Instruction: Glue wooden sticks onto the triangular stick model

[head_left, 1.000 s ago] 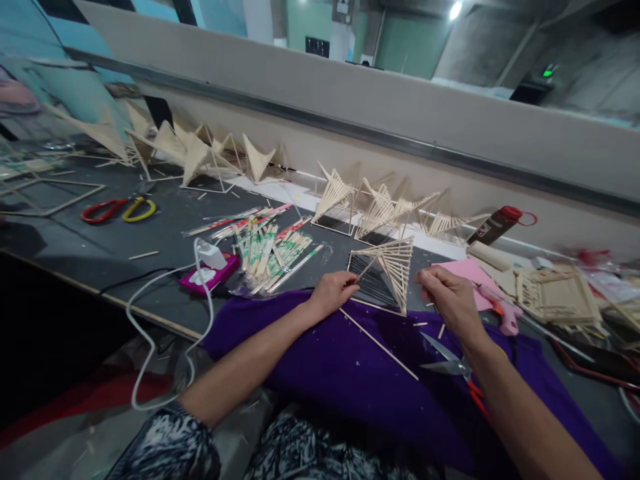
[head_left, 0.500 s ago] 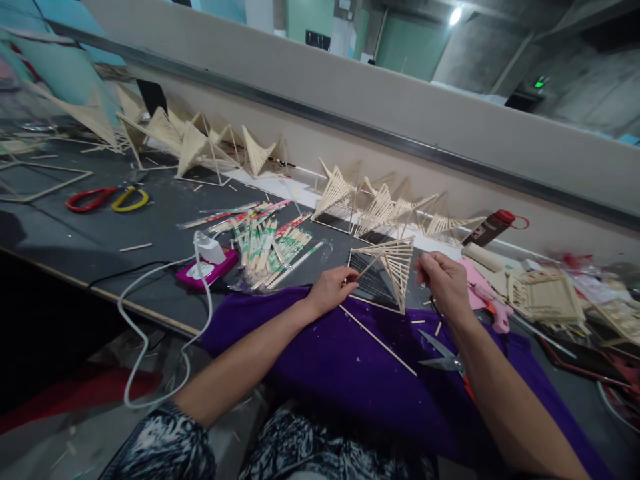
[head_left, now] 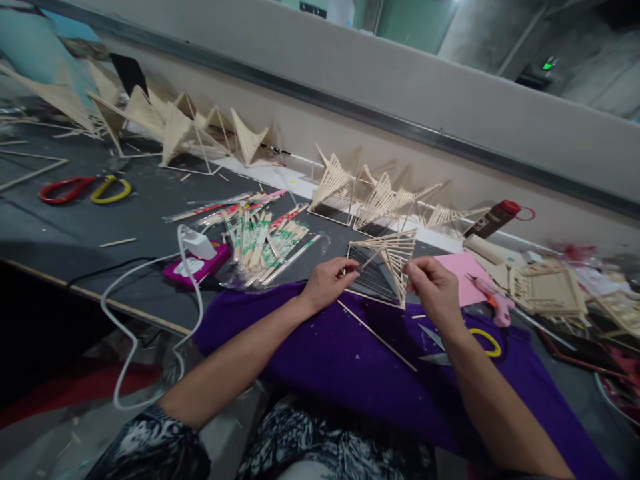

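Note:
A twisted frame of thin wooden sticks (head_left: 387, 267) stands on the dark table just beyond a purple cloth (head_left: 350, 360). My left hand (head_left: 327, 283) is pinched at its left side on a thin stick that slants up into the frame. At the frame's right corner my right hand (head_left: 435, 290) has its fingers closed on the ends of the sticks. A long loose stick (head_left: 375, 335) lies on the cloth between my arms. Scissors with a yellow handle (head_left: 463, 343) lie on the cloth, partly hidden by my right wrist.
Several finished stick frames (head_left: 380, 200) line the wall. Wrapped chopsticks (head_left: 260, 243), a pink box with a white charger (head_left: 197, 257) and cable sit left. Red and yellow scissors (head_left: 83, 190) lie far left. A pink glue gun (head_left: 493, 300), pink paper and a bottle (head_left: 495, 217) are right.
My right hand has moved left to the frame's right corner. The view has shifted down and right, and the scissors' yellow handle now shows beside my right wrist.

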`<state>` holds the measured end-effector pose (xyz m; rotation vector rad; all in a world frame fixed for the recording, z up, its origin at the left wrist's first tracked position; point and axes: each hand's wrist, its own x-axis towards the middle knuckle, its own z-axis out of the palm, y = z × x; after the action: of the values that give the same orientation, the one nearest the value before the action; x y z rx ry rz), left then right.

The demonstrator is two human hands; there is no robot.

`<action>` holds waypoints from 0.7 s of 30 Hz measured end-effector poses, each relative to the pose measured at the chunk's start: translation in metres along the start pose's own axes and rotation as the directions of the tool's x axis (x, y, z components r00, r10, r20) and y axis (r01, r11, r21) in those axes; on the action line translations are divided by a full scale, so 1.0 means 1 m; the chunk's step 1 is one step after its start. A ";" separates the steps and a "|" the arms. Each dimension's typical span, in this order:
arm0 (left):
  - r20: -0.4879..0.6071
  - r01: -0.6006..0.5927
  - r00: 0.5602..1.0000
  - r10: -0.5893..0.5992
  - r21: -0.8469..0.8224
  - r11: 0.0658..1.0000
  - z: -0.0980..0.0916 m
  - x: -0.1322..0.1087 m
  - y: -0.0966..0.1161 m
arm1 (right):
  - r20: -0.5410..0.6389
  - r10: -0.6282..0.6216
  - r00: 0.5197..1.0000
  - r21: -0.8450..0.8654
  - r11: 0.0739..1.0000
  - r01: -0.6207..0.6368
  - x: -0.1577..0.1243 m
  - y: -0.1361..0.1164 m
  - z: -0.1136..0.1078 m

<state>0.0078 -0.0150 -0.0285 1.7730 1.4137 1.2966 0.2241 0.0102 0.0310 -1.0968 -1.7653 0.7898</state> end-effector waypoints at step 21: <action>0.506 0.483 0.807 -0.303 -0.271 0.833 0.010 0.059 0.007 | 0.327 0.096 0.940 -0.022 0.995 -0.093 -0.046 0.037 0.020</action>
<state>0.0195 0.0396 -0.0053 1.2929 1.0935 0.8008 0.2285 -0.0176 -0.0248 -1.1090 -2.0012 1.0776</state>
